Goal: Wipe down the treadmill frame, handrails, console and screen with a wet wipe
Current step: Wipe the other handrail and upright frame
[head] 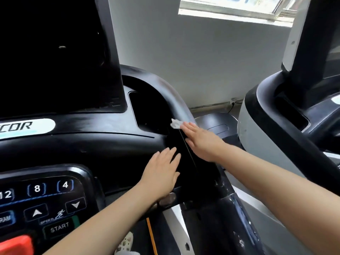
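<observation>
Black, glossy moulded plastic makes up most of the treadmill console, a broad curved body with a faint dusty sheen along its top edge. Above it stands the screen, a flat, dark, unlit rectangle with a slim bezel. At the lower left sits the keypad, smooth and shiny, with rounded number keys, arrow keys and a START key printed in white, and a red-orange stop button below. A deep rectangular tray recess is sunk into the console beside the screen, and the rounded handrail arcs over its right side, matte and greyish where light hits it.

To the right stands a second machine with a pale grey shell and black trim. Behind both is a plain grey wall, a bright window at the top, and a cable running along the wall's foot.

Both hands lie flat with straight fingers. The left hand rests on the console's black surface, holding nothing. The right hand presses its fingertips on the wet wipe, a small crumpled white wad sitting where the recess edge meets the handrail.
</observation>
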### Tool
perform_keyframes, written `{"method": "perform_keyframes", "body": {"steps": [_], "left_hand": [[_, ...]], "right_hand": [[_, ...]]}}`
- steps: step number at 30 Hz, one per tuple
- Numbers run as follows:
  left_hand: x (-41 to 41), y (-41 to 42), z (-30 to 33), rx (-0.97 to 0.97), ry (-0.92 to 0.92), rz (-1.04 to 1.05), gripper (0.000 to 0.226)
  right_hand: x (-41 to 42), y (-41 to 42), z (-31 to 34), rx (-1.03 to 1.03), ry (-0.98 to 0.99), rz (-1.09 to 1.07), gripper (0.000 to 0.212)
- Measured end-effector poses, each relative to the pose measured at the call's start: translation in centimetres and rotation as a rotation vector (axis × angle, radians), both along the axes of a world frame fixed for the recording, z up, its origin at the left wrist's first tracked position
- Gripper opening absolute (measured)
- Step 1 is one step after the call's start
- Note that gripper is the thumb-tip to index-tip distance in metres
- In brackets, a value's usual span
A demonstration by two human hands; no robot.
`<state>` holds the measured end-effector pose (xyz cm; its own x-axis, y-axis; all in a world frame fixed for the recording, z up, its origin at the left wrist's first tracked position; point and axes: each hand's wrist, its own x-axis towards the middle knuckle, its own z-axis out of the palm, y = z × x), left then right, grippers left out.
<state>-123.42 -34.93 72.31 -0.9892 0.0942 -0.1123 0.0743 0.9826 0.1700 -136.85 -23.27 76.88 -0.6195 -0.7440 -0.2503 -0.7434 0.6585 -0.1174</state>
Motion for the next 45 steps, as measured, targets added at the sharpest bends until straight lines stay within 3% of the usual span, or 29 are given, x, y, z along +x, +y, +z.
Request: {"method": "perform_keyframes", "body": {"steps": [6,14,20,23,30,37,45], "left_hand": [[1.2,1.0,-1.3,0.185,-0.02,-0.081,0.066],[0.8,0.5,-0.3,0.167,0.018,0.002,0.072],[-0.5,0.7,0.4,0.28,0.055,0.009,0.077],[-0.7,1.2,0.4,0.307,0.055,-0.029,0.077],[-0.9,1.0,0.8,0.303,0.048,-0.038,0.076],[-1.7,0.9,0.9,0.27,-0.052,-0.127,0.07],[-2.7,0.7,1.7,0.236,-0.097,-0.153,0.071]], "right_hand": [[7.7,10.5,1.5,0.12,-0.08,0.117,0.057],[3.2,2.1,-0.5,0.035,-0.016,-0.001,0.051],[8.4,9.6,0.0,0.022,0.009,0.107,0.065],[8.9,10.3,0.5,0.075,-0.071,0.034,0.071],[-1.2,2.3,-0.6,-0.152,-0.213,-0.252,0.051],[4.2,11.4,-1.0,-0.309,-0.398,-0.224,0.048],[-1.0,5.5,-1.3,-0.411,-0.448,-0.349,0.043]]}}
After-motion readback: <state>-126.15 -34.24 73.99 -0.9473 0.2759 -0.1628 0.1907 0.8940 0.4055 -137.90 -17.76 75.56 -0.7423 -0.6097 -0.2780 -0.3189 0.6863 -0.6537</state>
